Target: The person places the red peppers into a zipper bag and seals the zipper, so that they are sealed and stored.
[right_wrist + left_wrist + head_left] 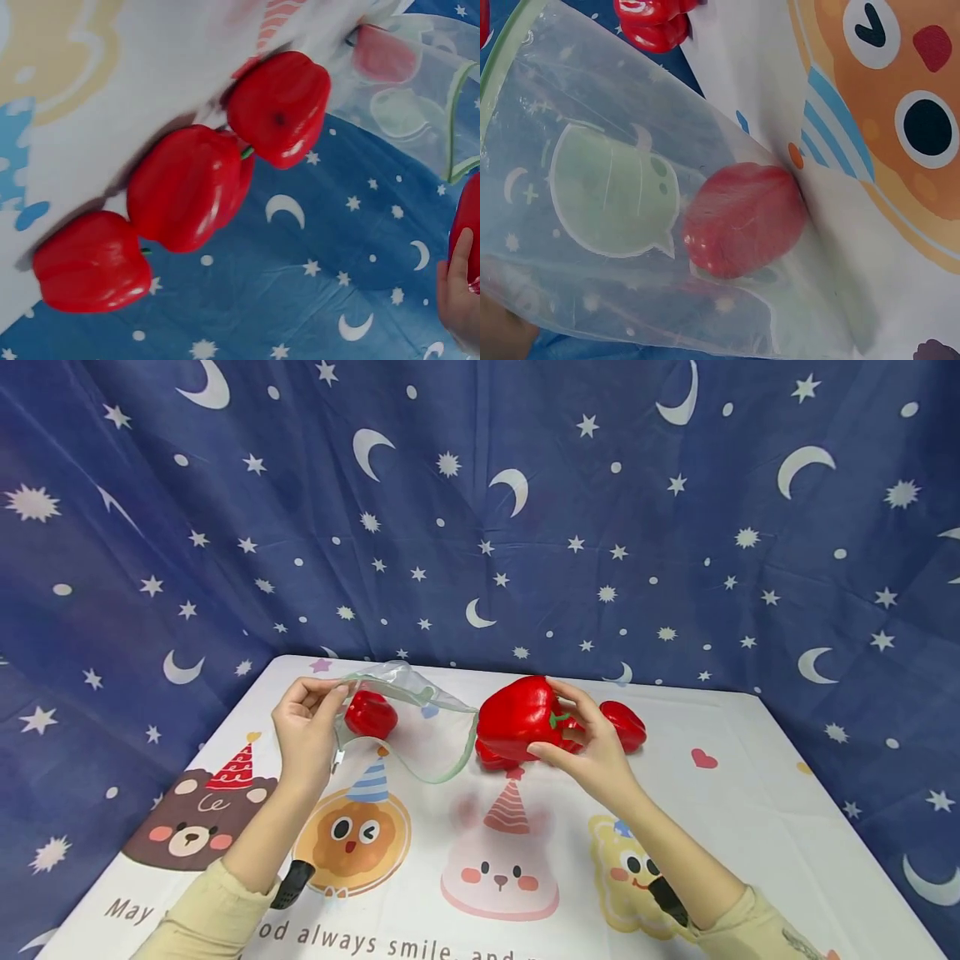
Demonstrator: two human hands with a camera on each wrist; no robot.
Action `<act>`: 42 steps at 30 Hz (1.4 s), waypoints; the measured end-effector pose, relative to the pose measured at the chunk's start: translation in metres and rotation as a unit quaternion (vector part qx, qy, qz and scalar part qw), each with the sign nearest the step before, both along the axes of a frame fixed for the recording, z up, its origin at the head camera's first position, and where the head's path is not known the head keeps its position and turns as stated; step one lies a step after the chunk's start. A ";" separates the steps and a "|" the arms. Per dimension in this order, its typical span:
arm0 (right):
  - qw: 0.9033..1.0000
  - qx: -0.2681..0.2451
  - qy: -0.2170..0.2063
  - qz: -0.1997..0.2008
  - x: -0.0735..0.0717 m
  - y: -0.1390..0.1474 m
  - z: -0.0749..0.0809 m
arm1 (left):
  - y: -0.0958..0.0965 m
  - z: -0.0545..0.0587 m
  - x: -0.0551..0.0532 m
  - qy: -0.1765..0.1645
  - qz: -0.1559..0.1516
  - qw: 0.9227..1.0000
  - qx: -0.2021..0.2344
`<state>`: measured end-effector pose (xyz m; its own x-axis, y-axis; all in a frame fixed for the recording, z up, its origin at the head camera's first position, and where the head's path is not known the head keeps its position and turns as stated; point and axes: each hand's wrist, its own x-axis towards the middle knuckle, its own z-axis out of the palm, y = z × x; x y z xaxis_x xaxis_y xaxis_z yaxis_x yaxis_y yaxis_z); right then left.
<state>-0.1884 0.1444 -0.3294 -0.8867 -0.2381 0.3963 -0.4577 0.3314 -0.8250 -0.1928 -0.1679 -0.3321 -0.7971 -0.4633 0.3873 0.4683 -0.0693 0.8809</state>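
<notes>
Head view: The left hand (pixel 306 731) pinches the rim of a clear, green-edged plastic bag (pixel 454 772) between thumb and fingers. The bagged bell pepper (pixel 372 715) lies at the bag's 9 o'clock. At the bag's 3 o'clock, the right hand (pixel 592 747) grips the held bell pepper (pixel 517 717), fingers above, thumb below, its green stem facing the palm. Contact between this pepper and the bag's edge cannot be confirmed. Loose bell peppers (pixel 624 727) lie behind the pepper and the hand.

Left wrist view: The bagged bell pepper shows through the film at 5 o'clock from centre; the green edge is at 10 o'clock. The left hand shows only at 8 o'clock; its pinch cannot be verified here.

Right wrist view: Three loose peppers run from 8 to 1 o'clock, part of a fourth behind the middle one. The right hand, at 4 o'clock, has its fingers on the held bell pepper.

Assessment: The step in hand appears to be presenting a second pepper to the bag. The next move likely calls for a wide mouth and a leftward feed, stem end last.
</notes>
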 end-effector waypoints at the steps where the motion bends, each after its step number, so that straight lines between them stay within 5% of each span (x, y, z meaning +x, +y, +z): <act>1: 1.000 0.000 0.002 0.004 0.000 -0.003 0.002 | 0.001 0.001 0.000 -0.002 -0.004 1.000 0.001; 13: 0.994 0.052 0.075 0.059 0.001 -0.037 0.015 | 0.009 0.007 -0.004 0.000 -0.031 0.999 0.010; 20: 0.988 0.090 0.114 0.060 -0.004 -0.057 0.013 | 0.013 0.007 -0.003 -0.009 -0.034 0.999 0.017; 29: 0.961 0.176 0.211 0.039 -0.010 -0.081 0.011 | 0.018 0.009 -0.004 -0.028 -0.036 0.999 0.000; 36: 0.964 0.158 0.215 0.004 -0.012 -0.099 0.009 | 0.023 0.012 -0.008 0.015 -0.043 0.998 0.045; 42: 0.958 0.128 0.256 -0.013 -0.011 -0.091 0.009 | 0.025 0.013 -0.011 0.016 -0.041 0.997 0.056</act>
<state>-0.1998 0.0532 -0.3208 -0.5986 -0.3669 0.7121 -0.7698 0.5093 -0.3847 -0.2038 -0.1424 -0.3186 -0.8224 -0.4382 0.3627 0.4847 -0.2062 0.8500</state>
